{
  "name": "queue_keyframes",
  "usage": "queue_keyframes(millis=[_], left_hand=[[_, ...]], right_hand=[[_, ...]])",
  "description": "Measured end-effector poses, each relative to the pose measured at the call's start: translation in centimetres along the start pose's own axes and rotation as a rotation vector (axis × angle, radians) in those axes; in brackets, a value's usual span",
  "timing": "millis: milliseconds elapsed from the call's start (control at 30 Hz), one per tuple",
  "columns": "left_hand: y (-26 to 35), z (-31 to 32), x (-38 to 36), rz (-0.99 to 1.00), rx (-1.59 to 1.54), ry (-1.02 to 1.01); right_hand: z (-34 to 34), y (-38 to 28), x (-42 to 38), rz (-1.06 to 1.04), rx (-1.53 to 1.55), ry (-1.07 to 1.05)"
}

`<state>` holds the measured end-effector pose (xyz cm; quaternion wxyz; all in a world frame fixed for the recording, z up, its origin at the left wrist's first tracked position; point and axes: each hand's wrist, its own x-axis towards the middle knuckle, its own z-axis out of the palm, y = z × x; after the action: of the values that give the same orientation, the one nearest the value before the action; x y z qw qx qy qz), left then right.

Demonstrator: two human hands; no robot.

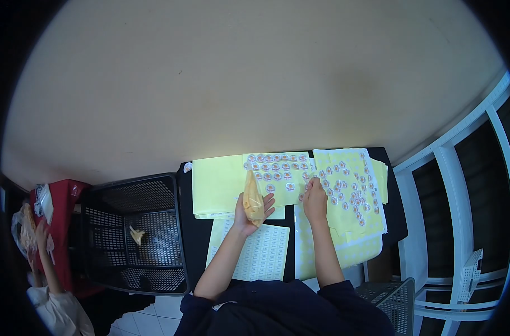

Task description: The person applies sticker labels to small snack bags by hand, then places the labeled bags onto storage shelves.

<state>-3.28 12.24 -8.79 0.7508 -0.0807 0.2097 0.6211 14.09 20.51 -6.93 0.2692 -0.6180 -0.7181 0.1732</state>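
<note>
Lying along the palm and thumb of my left hand (pixel 245 217) is a slim clear plastic packet (pixel 254 204) with pale yellow contents; the fingers curve out from under it. My right hand (pixel 315 196) is closed in a pinch over the sheets to the right, and whatever is between its fingertips is too small to make out. Close by are small round orange-and-white stickers, some on a yellow sheet (pixel 277 185) in rows, others scattered on a patterned sheet (pixel 344 171). Below my left hand lies a sheet of small printed labels (pixel 266 252).
Left of the black table stands a black plastic crate (pixel 179 246) with one yellow packet (pixel 137 235) inside. Beyond it, another person's hand (pixel 42 235) is at a red-covered table (pixel 64 224). A dark basket (pixel 398 299) and white metal bars (pixel 454 196) are at right.
</note>
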Motion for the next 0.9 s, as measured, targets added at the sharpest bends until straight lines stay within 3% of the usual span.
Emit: queue_keyframes(millis=[133,267,333,400,467,533,600,667,767,900], left_hand=[[-0.7,3.3,-2.3,0.132,0.233,0.066],[0.4,4.0,-4.7,0.173,0.421,-0.027],[1.1,3.1,-5.5,0.21,0.507,-0.022],[1.7,1.9,-5.6,0.603,0.929,0.17],[2.0,1.4,-6.2,0.706,1.004,0.196],[1.8,2.5,-7.7,0.953,1.221,0.254],[2.1,2.3,-8.6,0.892,1.265,0.232],[2.1,2.6,-9.5,0.758,1.098,0.108],[1.9,2.5,-10.5,0.667,1.201,-0.024],[1.4,2.5,-11.0,0.646,1.25,-0.058]], right_hand=[[0.1,0.1,-0.3,-0.14,0.129,0.11],[-1.0,-1.4,-1.5,-0.059,0.315,0.037],[-1.1,-2.4,-2.3,0.052,0.795,0.041],[-1.7,-3.5,-2.9,0.068,0.872,0.017],[-2.1,-4.3,-3.6,-0.094,0.929,-0.006],[-3.0,-5.5,-4.4,-0.117,0.962,-0.022],[-3.8,-7.0,-5.1,-0.217,1.057,-0.135],[-4.7,-9.1,-5.4,-0.257,1.053,-0.172],[-5.5,-11.0,-5.3,-0.475,0.716,-0.301],[-6.4,-13.0,-5.3,-0.577,0.536,-0.337]])
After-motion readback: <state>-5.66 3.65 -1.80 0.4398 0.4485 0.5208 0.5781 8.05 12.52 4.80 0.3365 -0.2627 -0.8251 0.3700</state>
